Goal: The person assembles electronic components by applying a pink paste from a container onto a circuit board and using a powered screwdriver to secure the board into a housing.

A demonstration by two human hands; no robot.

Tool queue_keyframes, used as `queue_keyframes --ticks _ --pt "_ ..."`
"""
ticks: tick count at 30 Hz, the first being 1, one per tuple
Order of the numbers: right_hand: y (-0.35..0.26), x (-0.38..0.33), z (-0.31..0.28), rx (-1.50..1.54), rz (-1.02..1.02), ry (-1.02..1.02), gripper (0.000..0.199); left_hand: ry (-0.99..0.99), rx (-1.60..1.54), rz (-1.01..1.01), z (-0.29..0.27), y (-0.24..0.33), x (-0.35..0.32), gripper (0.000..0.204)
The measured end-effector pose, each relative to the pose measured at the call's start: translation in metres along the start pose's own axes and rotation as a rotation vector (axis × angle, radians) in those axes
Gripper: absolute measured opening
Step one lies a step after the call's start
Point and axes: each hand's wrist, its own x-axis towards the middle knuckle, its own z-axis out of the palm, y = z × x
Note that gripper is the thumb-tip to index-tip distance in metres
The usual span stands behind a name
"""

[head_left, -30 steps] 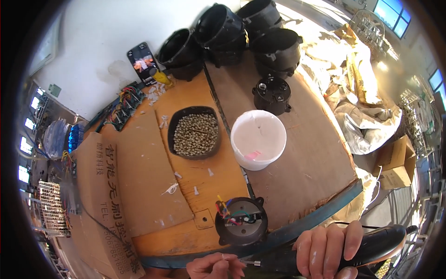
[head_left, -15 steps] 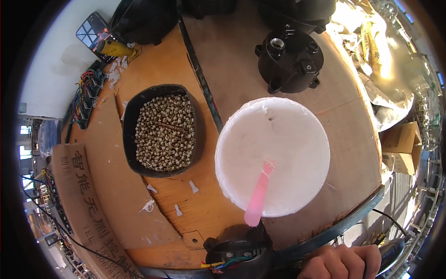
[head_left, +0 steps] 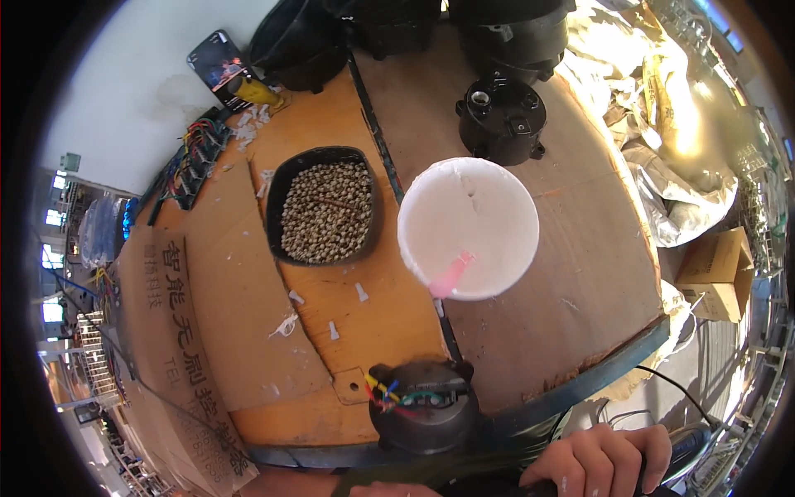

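Observation:
My right hand is at the lower right edge, its fingers curled over something dark that I cannot make out. Only a sliver of my left hand shows at the lower edge, its fingers hidden. Between and above them, a round black housing sits at the table's near edge, with coloured wires and a green circuit board in its top. Beyond it stands a white tub of pale paste, a pink spatula lying across its near rim. To the left, a black container holds many small, pale, round-headed pieces.
Another black housing stands behind the tub, and several black bowls line the far edge. Wired circuit boards, a phone and a yellow-handled tool lie far left. An open carton is at right.
The view has shifted, so the table's things appear smaller and the near housing shows more fully. My left hand and forearm have come in at the lower edge. My right hand remains curled.

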Motion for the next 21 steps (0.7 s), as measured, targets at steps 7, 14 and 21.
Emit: queue_keyframes --ticks 7,14,21 --pt "-0.003 0.005 0.044 -0.281 -0.065 0.078 0.026 0.196 0.463 0.136 -0.014 0.010 -0.011 0.076" --pt "-0.004 0.003 0.035 -0.792 0.329 -0.085 0.040 -0.022 0.682 0.084 -0.032 -0.029 0.055 0.121" --pt "0.007 -0.013 0.016 -0.839 0.396 -0.203 0.044 0.096 0.720 0.256 -0.020 -0.051 0.038 0.116"
